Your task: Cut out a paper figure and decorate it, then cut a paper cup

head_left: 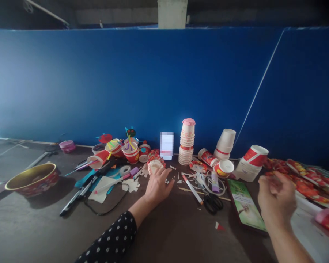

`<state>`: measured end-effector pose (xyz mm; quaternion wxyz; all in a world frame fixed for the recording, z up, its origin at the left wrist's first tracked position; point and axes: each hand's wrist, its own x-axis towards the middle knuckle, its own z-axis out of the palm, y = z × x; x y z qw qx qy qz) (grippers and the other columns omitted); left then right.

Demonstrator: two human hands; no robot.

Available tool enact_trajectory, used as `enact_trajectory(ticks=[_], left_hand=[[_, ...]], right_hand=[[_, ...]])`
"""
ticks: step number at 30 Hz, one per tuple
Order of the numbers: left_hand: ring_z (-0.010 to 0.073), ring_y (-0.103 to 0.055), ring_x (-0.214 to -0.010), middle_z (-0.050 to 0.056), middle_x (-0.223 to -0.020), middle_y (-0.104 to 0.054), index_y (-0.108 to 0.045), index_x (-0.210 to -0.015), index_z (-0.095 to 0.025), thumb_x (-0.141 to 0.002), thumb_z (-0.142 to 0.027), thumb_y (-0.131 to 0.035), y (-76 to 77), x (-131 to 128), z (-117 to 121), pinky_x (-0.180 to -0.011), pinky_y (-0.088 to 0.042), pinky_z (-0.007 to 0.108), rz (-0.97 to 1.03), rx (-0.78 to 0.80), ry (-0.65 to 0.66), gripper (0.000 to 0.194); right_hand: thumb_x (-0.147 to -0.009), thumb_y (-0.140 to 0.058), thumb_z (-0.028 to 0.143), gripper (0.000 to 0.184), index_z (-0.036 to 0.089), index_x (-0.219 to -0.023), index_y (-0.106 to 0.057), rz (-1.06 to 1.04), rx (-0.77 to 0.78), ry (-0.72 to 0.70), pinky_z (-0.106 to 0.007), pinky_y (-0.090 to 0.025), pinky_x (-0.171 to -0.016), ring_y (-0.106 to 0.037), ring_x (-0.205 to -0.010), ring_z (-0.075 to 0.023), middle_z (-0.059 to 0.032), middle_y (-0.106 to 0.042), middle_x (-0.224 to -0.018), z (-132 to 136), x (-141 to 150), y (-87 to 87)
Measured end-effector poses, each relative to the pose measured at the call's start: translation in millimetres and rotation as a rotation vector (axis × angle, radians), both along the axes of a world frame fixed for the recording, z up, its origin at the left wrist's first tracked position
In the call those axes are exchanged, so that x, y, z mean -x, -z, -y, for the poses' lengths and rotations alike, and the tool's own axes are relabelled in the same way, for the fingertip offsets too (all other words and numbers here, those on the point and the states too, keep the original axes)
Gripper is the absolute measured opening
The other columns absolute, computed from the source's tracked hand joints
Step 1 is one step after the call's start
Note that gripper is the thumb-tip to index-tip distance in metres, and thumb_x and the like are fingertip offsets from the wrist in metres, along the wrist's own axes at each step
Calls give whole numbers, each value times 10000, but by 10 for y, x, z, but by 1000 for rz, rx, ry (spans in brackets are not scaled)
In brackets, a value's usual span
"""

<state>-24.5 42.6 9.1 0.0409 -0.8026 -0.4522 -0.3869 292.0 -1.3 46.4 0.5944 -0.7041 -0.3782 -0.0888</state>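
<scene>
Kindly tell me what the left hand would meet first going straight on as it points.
The left hand would probably meet the stack of paper cups, past some flat paper scraps; depth is unclear.

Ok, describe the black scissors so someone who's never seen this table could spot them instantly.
Against the blue wall, find the tall stack of paper cups with a pink top. Below and right of it on the dark table, between the left hand and a green booklet, lie scissors with black loop handles.
</scene>
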Motion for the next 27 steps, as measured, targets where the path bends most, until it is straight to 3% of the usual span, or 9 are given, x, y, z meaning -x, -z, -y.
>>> enact_trajectory(ticks=[6, 13, 20, 27], left_hand=[[231, -539, -889, 110, -942, -601, -485, -1131, -122, -767, -241, -512, 47, -320, -29, -805, -452, 393, 62, 47, 30, 384], [228, -536, -871, 98, -920, -600, -501, -1105, -127, -768, -229, -506, 75, -426, -90, -784, -453, 384, 67, 44, 6, 352], [229, -525, -865, 106, -922, -593, -501, -1106, -117, -774, -218, -494, 127, -324, -107, -777, -452, 394, 52, 40, 39, 347], [226, -517, -881, 106, -957, -591, -499, -1102, -119, -777, -200, -489, 117, -338, -81, -796, -440, 384, 11, 28, 97, 335]], right_hand=[[-789, -520, 390, 492, 143, -1209, -454, -41, -154, -78, -392, -510, -768, -638, -797, -236, -65, -616, -911, -71, -31, 87], [-775, -550, 384, 413, 165, -1123, -514, -122, -328, -219, -384, -517, -690, -609, -663, -192, -26, -567, -807, -180, 70, -40], [-755, -578, 350, 321, 171, -1019, -539, -7, -263, -406, -389, -500, -686, -603, -714, -210, -53, -586, -801, -409, 395, -152], [-725, -593, 448, 493, 152, -1104, -483, 80, -157, -587, -353, -523, -661, -604, -714, -196, -80, -615, -875, -899, 893, -393]])
